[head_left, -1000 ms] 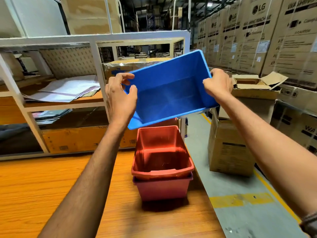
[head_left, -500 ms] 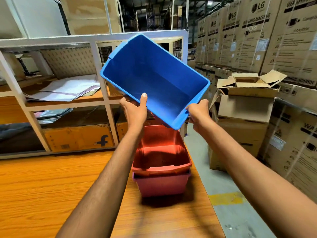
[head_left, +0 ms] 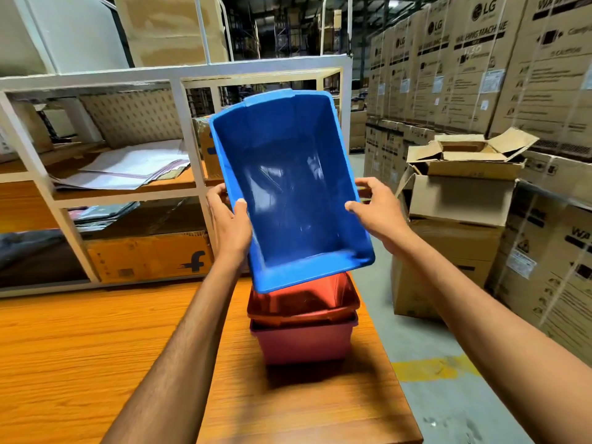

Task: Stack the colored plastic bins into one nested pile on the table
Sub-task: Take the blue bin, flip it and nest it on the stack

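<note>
A blue plastic bin hangs in the air, tilted with its open side facing me. My left hand grips its left long rim and my right hand grips its right long rim. Directly below it, a red bin sits nested inside a pink bin on the wooden table, near the table's right edge. The blue bin's near end covers most of the red bin's opening.
A white metal shelf with papers and a cardboard box stands behind the table. To the right, past the table edge, is grey floor with open cardboard boxes and tall stacks of appliance cartons.
The blue bin has been turned in my hands so its long axis points away from me, and it has come lower over the red bin. Both hands shifted onto the long rims.
</note>
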Available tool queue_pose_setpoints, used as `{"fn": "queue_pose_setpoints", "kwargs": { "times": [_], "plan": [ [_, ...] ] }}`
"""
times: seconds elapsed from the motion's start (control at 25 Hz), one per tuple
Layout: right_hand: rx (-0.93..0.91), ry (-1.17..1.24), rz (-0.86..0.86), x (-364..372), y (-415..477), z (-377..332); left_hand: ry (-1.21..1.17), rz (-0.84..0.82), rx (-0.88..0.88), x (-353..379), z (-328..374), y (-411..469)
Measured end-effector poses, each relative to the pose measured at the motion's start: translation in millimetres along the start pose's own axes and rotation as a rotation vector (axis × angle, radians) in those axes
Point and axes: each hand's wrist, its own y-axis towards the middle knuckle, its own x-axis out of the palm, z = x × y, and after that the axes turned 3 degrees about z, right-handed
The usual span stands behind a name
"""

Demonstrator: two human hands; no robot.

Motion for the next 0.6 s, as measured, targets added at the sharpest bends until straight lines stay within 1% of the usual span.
{"fn": "queue_pose_setpoints", "kwargs": {
  "times": [0.12,0.2,0.28,0.36,0.48,0.6],
  "plan": [
    [-0.055,0.07,-0.132,2.0,-10.5,-10.7,-0.012,0.007,-0.013,-6.5,-14.4,1.5],
    [-0.114,0.102,-0.205,1.7,-18.7,-15.9,-0.041,-0.028,-0.06,-13.8,-21.1,8.3],
    [-0.182,0.083,-0.239,0.8,-23.3,-18.4,-0.05,-0.067,-0.122,-23.1,-29.0,14.9],
    [-0.228,0.047,-0.228,0.9,-26.2,-20.7,-0.027,-0.092,-0.163,-32.2,-38.5,17.0],
    [-0.178,0.093,-0.207,1.1,-23.8,-23.3,-0.079,-0.174,-0.238,-40.2,-46.6,11.3],
    [-0.075,0.27,-0.246,-5.7,-11.6,-25.5,-0.109,-0.243,-0.253,-43.9,-37.4,16.8]
  ]
}}
